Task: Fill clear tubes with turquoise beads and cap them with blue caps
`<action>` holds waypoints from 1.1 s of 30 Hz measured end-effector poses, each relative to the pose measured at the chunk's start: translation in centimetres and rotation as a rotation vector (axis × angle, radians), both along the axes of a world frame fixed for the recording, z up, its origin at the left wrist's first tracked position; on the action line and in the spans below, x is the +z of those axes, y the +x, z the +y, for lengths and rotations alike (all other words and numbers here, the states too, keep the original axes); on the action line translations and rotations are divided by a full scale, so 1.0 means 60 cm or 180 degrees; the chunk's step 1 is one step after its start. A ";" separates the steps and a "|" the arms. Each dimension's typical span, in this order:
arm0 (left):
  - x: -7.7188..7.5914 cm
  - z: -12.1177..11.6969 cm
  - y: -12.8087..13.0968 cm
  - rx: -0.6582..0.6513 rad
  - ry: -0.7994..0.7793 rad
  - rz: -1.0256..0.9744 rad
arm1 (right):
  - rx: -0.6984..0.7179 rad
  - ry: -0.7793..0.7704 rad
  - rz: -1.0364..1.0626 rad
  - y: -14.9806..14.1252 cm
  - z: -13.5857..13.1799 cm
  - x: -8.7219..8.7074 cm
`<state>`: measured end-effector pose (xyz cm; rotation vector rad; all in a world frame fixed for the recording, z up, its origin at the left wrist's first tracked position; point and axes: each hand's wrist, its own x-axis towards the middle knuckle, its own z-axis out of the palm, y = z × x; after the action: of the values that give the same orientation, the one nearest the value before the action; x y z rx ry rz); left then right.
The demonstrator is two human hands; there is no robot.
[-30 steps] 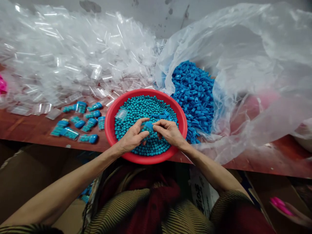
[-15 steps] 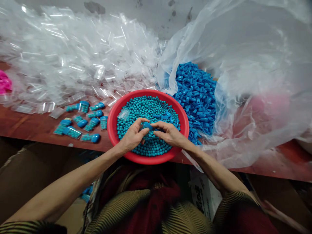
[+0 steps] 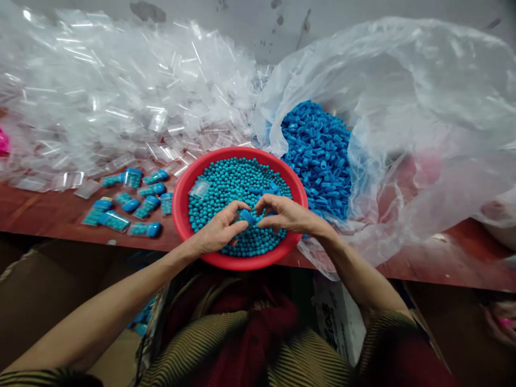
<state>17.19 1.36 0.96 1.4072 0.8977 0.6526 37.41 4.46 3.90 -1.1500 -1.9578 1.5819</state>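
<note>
My left hand (image 3: pixel 221 230) pinches a small blue-capped container (image 3: pixel 247 217) between thumb and fingers; its body is mostly hidden by the hand. Just to the right, my right hand (image 3: pixel 287 215) has its thumb and index finger apart, close to the blue cap, with nothing visible between them. Both hands are over a red basin (image 3: pixel 179 207) holding many turquoise beads (image 3: pixel 229 177). On the beads lie an empty clear container (image 3: pixel 199 188) at the left and a few loose blue caps (image 3: pixel 273 188) at the right.
Several filled, blue-capped containers (image 3: pixel 114 220) lie left of the basin on the reddish table (image 3: pixel 40 209). A large heap of clear containers (image 3: pixel 133 97) rises behind. To the right, blue caps (image 3: pixel 318 156) spill from a big translucent plastic bag (image 3: pixel 403 107). Cardboard boxes (image 3: pixel 60 290) stand below.
My right hand's fingers have parted and drawn slightly away from the blue cap. My left hand still holds the container. The whole view has shifted a little.
</note>
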 end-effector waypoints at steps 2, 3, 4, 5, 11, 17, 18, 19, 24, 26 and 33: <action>0.003 -0.003 0.000 -0.0227 -0.0085 0.0003 | 0.0513 -0.0125 -0.0251 0.014 0.008 0.016; 0.005 -0.004 0.000 -0.0299 -0.0133 0.0002 | 0.0592 -0.0194 -0.0253 0.017 0.012 0.020; 0.007 -0.005 0.001 -0.0339 -0.0164 -0.0007 | 0.0586 -0.0275 -0.0182 0.018 0.015 0.020; 0.009 -0.006 0.002 -0.0343 -0.0178 -0.0016 | 0.0524 -0.0361 -0.0058 0.016 0.017 0.016; 0.004 -0.004 0.005 0.0129 -0.0166 -0.0334 | -0.0342 0.0442 0.0183 -0.017 -0.014 -0.027; 0.003 -0.002 0.009 0.0456 0.0119 -0.0231 | -0.0168 0.1961 -0.1147 -0.049 -0.069 -0.032; 0.004 -0.002 0.009 0.0534 0.0193 -0.0207 | -0.0251 0.2020 -0.1308 -0.057 -0.073 -0.033; 0.004 -0.002 0.009 0.0607 0.0266 -0.0188 | -0.0358 0.2071 -0.1467 -0.066 -0.076 -0.033; 0.001 -0.008 0.004 0.0829 0.0444 -0.0181 | -0.0344 0.2187 -0.2065 -0.090 -0.082 -0.021; -0.001 -0.012 0.004 0.0866 0.0244 -0.0237 | -0.0095 0.2228 -0.2096 -0.090 -0.082 -0.014; 0.004 -0.027 0.014 0.1053 -0.0435 -0.0743 | -0.0075 0.2401 -0.2160 -0.087 -0.074 -0.012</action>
<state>18.05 -0.23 1.20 1.0441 0.9762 0.9653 32.19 0.01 3.19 -1.4268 -2.5747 0.3122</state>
